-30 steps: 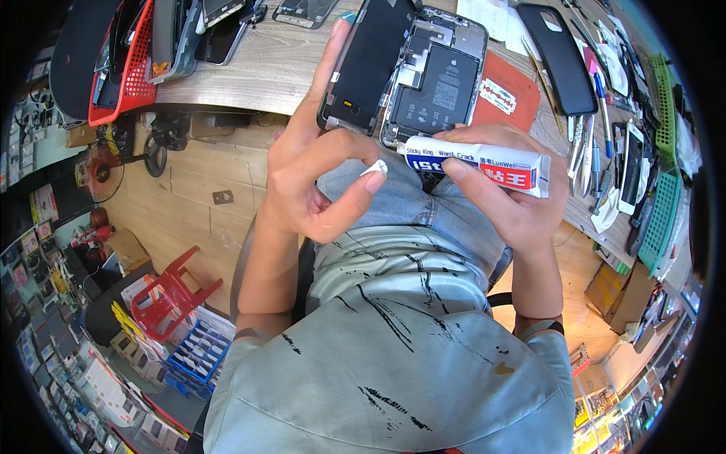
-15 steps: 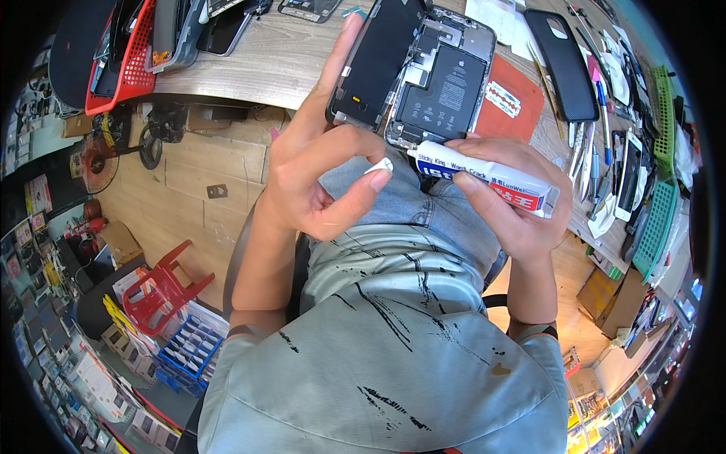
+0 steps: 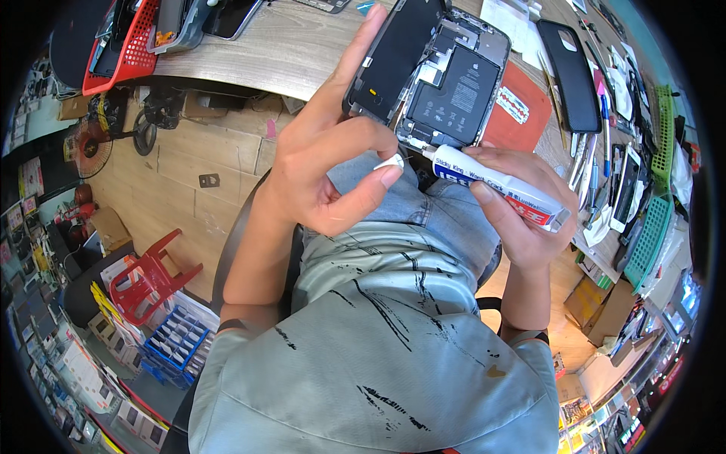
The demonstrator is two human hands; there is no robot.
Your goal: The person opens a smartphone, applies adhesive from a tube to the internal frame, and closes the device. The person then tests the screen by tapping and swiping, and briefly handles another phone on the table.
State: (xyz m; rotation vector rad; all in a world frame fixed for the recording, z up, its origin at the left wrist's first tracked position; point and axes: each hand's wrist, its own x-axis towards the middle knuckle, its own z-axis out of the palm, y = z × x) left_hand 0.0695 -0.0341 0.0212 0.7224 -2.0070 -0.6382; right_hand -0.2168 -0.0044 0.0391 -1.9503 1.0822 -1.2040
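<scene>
White tube (image 3: 501, 185), uncapped, gripped in right hand (image 3: 527, 238); small cap (image 3: 389, 162) pinched by fingertips (image 3: 389, 178) of left hand (image 3: 314, 163). Phone (image 3: 435, 74) opened, battery (image 3: 459, 98) exposed; screen (image 3: 395, 54) angled aside, not yet closed.

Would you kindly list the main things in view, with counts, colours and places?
opened phone: 1, black and silver, top centre
tube: 1, white, blue and red, right of centre
small cap: 1, white, left of tube
desk: 1, greyish wood, along top
mat: 1, orange-red, right of opened phone
razor blade: 1, pale, on mat
phone case: 1, black, right of mat
mesh basket: 1, red, upper left
mesh baskets: 2, green, far right
plastic seat: 1, red, lower left
left hand: 1, bare, pinching small cap
right hand: 1, bare, gripping tube
</scene>
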